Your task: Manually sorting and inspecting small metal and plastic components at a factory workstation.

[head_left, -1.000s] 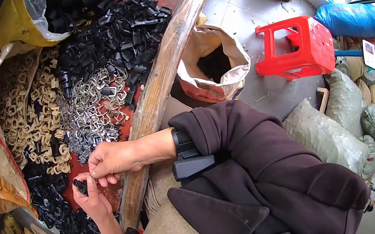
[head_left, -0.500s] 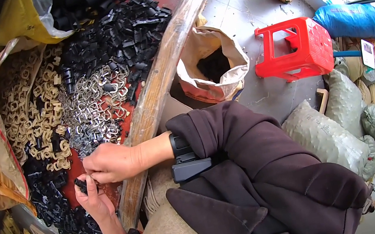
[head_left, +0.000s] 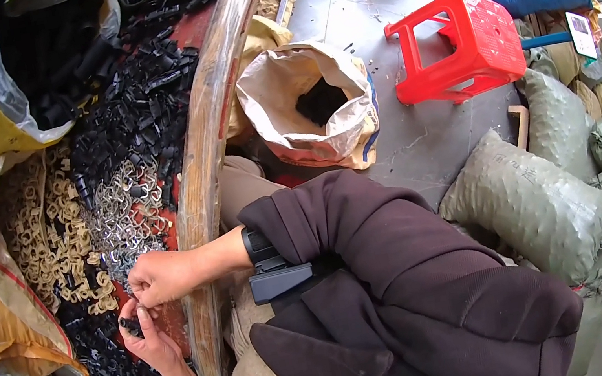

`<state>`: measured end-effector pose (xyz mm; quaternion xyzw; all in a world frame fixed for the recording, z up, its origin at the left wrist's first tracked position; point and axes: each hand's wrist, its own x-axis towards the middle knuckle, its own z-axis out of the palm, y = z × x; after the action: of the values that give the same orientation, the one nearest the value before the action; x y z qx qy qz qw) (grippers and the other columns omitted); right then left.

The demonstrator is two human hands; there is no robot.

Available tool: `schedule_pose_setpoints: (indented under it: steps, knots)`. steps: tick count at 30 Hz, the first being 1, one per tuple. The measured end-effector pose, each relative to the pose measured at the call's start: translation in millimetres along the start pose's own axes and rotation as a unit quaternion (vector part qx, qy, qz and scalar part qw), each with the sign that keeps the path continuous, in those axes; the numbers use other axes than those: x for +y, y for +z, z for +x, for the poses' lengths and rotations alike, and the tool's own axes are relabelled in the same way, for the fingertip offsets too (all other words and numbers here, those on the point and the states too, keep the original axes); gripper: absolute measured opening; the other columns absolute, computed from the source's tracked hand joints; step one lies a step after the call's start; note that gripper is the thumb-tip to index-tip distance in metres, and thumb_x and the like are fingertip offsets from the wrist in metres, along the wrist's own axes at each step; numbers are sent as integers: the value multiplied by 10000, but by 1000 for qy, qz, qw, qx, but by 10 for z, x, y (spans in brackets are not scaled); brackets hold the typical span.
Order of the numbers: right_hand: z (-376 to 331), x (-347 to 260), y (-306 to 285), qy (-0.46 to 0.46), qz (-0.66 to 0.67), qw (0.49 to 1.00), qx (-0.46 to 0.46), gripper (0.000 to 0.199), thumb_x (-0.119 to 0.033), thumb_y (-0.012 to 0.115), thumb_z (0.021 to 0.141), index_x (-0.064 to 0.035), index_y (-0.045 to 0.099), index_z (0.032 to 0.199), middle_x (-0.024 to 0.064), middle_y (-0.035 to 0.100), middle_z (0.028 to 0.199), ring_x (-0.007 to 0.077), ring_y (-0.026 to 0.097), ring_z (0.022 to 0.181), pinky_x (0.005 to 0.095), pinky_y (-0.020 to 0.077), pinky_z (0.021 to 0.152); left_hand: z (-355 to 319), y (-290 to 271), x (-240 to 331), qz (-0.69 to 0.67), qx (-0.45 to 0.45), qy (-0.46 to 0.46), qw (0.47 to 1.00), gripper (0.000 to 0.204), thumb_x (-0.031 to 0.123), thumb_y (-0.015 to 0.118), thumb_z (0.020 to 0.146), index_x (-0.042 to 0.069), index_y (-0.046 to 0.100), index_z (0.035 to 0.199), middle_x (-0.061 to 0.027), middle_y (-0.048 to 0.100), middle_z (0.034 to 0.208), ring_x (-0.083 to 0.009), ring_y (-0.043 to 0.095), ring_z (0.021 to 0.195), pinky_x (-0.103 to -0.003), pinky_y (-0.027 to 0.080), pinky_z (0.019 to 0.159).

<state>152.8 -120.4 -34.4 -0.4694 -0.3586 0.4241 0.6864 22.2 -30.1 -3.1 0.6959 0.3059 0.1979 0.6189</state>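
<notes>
Though the view has been swung, the black part [head_left: 131, 327] is still clamped in the left hand [head_left: 156, 348] over the table [head_left: 172, 319]; the right hand [head_left: 162, 276] is kept curled against it, its grip untellable, so the same handling seems continued.

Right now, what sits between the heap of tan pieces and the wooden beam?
In the head view, silver metal pieces lie between the tan pieces and the wooden beam, with black pieces farther up and red surface showing beside the beam.
</notes>
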Motion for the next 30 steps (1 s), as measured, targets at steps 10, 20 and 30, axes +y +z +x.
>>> schedule_pose_setpoints:
  steps: [10, 20, 30]
  knots:
    - [52, 95, 23, 196, 252, 947, -37, 118, -82, 522, 689, -26, 512, 586, 22, 513, 530, 69, 430, 427, 198, 319, 360, 86, -108, -77, 35, 19, 9, 999, 88, 12, 544, 743, -15, 500, 815, -62, 495, 815, -105, 453, 711, -214, 365, 654]
    - [144, 76, 106, 192, 182, 964, -7, 90, -96, 510, 704, -31, 536, 649, 9, 525, 551, 68, 459, 454, 214, 360, 397, 208, -118, 95, 160, -45, 44, 985, 47, 35, 526, 741, 17, 492, 713, -5, 497, 667, -77, 452, 607, -196, 368, 591]
    - [101, 78, 283, 43, -43, 997, -47, 111, -95, 466, 811, -6, 479, 746, 1, 507, 604, 45, 455, 512, 178, 374, 453, 62, -270, -16, -69, -20, -63, 995, 87, 81, 575, 732, 0, 543, 733, 2, 537, 642, -42, 481, 570, -173, 390, 525]
